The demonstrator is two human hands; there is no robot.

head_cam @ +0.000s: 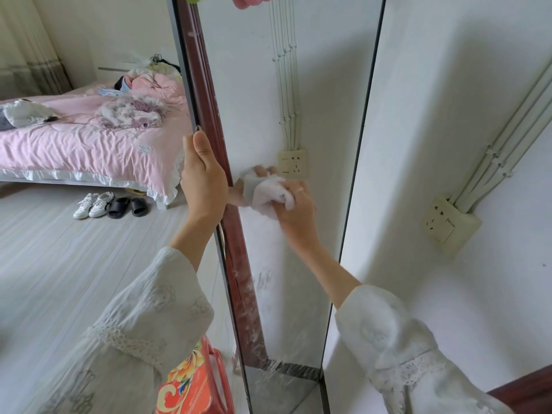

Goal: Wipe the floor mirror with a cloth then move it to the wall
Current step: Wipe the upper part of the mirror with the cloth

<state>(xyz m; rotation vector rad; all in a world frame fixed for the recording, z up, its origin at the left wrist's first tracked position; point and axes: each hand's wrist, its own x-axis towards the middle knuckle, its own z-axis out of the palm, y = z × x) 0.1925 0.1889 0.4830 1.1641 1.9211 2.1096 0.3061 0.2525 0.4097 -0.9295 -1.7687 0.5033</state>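
Observation:
The tall floor mirror (pixel 322 85) with a thin dark frame stands upright in front of me, tilted across the view, and reflects a white wall, cables and a socket. My left hand (pixel 203 177) grips its left edge at mid height. My right hand (pixel 294 210) presses a crumpled white cloth (pixel 268 189) against the glass near the left side. Smeared streaks show on the lower glass.
A white wall (pixel 463 130) with a socket (pixel 449 225) and cable conduits is just right of the mirror. A bed with pink bedding (pixel 89 138) is at the left, shoes (pixel 110 204) beside it on the pale floor. A red patterned stool (pixel 194 380) stands below my left arm.

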